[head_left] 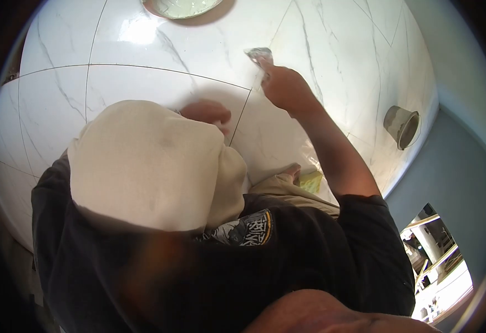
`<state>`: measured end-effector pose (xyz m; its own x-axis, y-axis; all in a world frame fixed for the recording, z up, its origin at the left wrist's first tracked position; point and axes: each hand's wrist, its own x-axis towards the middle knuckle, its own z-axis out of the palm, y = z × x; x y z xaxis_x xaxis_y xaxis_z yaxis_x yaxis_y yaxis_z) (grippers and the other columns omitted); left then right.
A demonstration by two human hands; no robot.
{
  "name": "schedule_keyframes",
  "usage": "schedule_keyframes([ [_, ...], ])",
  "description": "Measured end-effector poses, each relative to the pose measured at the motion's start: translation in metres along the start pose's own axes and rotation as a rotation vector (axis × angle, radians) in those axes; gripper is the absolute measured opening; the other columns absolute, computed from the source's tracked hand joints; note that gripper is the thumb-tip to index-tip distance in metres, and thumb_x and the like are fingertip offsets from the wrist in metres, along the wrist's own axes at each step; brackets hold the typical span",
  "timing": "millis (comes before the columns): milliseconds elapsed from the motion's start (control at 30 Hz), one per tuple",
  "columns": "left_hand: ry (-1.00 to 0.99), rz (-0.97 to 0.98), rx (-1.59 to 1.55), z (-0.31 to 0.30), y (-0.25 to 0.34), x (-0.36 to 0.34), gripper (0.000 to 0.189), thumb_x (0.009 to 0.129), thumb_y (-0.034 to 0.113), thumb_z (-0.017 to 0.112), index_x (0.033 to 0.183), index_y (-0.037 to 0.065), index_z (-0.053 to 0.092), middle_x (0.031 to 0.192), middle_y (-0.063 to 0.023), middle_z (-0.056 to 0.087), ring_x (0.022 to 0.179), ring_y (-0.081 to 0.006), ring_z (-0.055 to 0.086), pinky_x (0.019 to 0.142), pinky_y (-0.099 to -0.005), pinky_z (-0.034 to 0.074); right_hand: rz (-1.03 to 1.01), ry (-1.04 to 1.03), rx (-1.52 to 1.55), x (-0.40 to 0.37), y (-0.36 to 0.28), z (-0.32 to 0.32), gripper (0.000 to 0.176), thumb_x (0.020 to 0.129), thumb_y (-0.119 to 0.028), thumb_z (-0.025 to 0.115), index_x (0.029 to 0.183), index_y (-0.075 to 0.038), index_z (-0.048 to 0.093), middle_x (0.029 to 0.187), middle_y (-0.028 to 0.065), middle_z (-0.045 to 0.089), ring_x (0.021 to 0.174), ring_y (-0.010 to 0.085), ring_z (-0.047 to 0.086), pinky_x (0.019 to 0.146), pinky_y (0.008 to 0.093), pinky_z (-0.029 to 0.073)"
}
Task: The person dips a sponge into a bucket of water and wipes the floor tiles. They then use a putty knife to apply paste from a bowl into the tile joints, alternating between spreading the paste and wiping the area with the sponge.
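My right hand (283, 87) is closed around a small flat tool (261, 55), which looks like a scraper or putty knife and is partly blurred. The tool is at or just above the white marble-patterned floor tiles (137, 89), near a tile joint. Beside my raised knee, my left hand (207, 112) hangs low over the tiles with its fingers curled; whether anything is in them cannot be made out. The knee in beige cloth hides part of the left wrist and arm.
A round basin (183, 8) with pale contents stands at the top edge. On the right, a grey bucket (401, 127) lies tilted near the wall. A yellow-green packet (311, 181) is beside my foot. A bright opening shows at the lower right.
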<state>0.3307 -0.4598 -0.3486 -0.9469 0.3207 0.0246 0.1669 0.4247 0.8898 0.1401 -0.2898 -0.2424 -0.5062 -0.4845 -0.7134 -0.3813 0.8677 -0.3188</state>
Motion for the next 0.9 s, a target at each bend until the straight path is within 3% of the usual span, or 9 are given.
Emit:
schedule_keyframes([
  [33, -0.155, 0.063, -0.059, 0.003, 0.010, 0.001, 0.024, 0.080, 0.024, 0.071, 0.086, 0.008, 0.055, 0.081, -0.0108, 0.060, 0.077, -0.0337, 0.059, 0.067, -0.0458, 0.048, -0.170, 0.200, -0.271, 0.012, 0.009, 0.015, 0.049, 0.093, -0.020, 0.051, 0.141, -0.011, 0.053, 0.093, 0.0145, 0.068, 0.085, 0.0304, 0.068, 0.076, 0.0435, 0.055],
  [100, -0.373, 0.183, -0.066, 0.009, 0.008, 0.002, 0.023, 0.084, 0.028, 0.069, 0.090, 0.011, 0.055, 0.083, -0.0082, 0.062, 0.080, -0.0317, 0.061, 0.068, -0.0464, 0.049, -0.155, 0.175, -0.315, 0.019, 0.000, 0.013, 0.049, 0.092, -0.019, 0.052, 0.141, -0.012, 0.053, 0.094, 0.0151, 0.069, 0.089, 0.0326, 0.067, 0.080, 0.0444, 0.054],
  [333, -0.276, 0.101, -0.009, -0.013, 0.013, 0.021, 0.022, 0.086, 0.029, 0.067, 0.090, 0.010, 0.055, 0.080, -0.0087, 0.062, 0.079, -0.0316, 0.062, 0.069, -0.0461, 0.049, -0.115, -0.113, -0.469, 0.013, 0.004, -0.012, 0.059, 0.088, -0.016, 0.055, 0.146, -0.017, 0.045, 0.103, 0.0168, 0.070, 0.100, 0.0352, 0.065, 0.085, 0.0464, 0.052],
  [467, -0.279, 0.104, 0.012, -0.010, 0.015, 0.018, 0.022, 0.086, 0.029, 0.066, 0.091, 0.010, 0.056, 0.080, -0.0088, 0.063, 0.080, -0.0321, 0.062, 0.070, -0.0462, 0.049, -0.073, -0.218, -0.509, -0.021, 0.056, -0.010, 0.058, 0.091, -0.015, 0.052, 0.148, -0.018, 0.044, 0.102, 0.0170, 0.070, 0.099, 0.0332, 0.065, 0.082, 0.0461, 0.053],
  [533, -0.284, 0.109, -0.012, -0.008, 0.017, 0.016, 0.021, 0.086, 0.029, 0.066, 0.092, 0.010, 0.056, 0.080, -0.0088, 0.063, 0.080, -0.0322, 0.062, 0.071, -0.0463, 0.049, 0.307, -0.469, -0.103, -0.038, 0.050, -0.028, 0.059, 0.093, -0.017, 0.049, 0.151, -0.020, 0.041, 0.092, 0.0140, 0.068, 0.082, 0.0282, 0.065, 0.072, 0.0423, 0.055],
  [567, -0.294, 0.093, -0.011, -0.009, 0.020, 0.016, 0.021, 0.087, 0.029, 0.066, 0.092, 0.011, 0.057, 0.080, -0.0090, 0.063, 0.081, -0.0323, 0.062, 0.071, -0.0462, 0.050, 0.324, -0.522, 0.022, -0.039, 0.044, -0.043, 0.058, 0.096, -0.021, 0.049, 0.154, -0.021, 0.039, 0.080, 0.0097, 0.062, 0.065, 0.0217, 0.060, 0.061, 0.0366, 0.053],
  [667, -0.306, 0.093, -0.009, -0.001, 0.013, 0.012, 0.021, 0.087, 0.029, 0.066, 0.093, 0.011, 0.057, 0.080, -0.0094, 0.062, 0.081, -0.0326, 0.062, 0.071, -0.0462, 0.050, 0.371, -0.405, 0.437, -0.031, 0.050, -0.057, 0.060, 0.097, -0.024, 0.052, 0.155, -0.019, 0.036, 0.075, 0.0085, 0.058, 0.055, 0.0188, 0.056, 0.055, 0.0340, 0.052],
  [767, -0.324, 0.080, 0.022, 0.006, 0.000, 0.010, 0.022, 0.087, 0.030, 0.066, 0.093, 0.011, 0.058, 0.080, -0.0099, 0.062, 0.080, -0.0328, 0.062, 0.071, -0.0467, 0.049, 0.420, -0.308, 0.613, -0.003, 0.051, -0.061, 0.049, 0.096, -0.028, 0.055, 0.140, -0.006, 0.050, 0.075, 0.0093, 0.058, 0.059, 0.0191, 0.058, 0.054, 0.0351, 0.052],
  [900, -0.297, 0.039, 0.003, 0.005, 0.003, 0.013, 0.021, 0.087, 0.029, 0.066, 0.094, 0.011, 0.058, 0.079, -0.0102, 0.061, 0.080, -0.0329, 0.062, 0.070, -0.0471, 0.049, 0.405, -0.316, 0.574, 0.015, 0.059, -0.021, 0.051, 0.093, -0.031, 0.057, 0.136, -0.004, 0.052, 0.078, 0.0112, 0.060, 0.065, 0.0219, 0.061, 0.056, 0.0375, 0.053],
])
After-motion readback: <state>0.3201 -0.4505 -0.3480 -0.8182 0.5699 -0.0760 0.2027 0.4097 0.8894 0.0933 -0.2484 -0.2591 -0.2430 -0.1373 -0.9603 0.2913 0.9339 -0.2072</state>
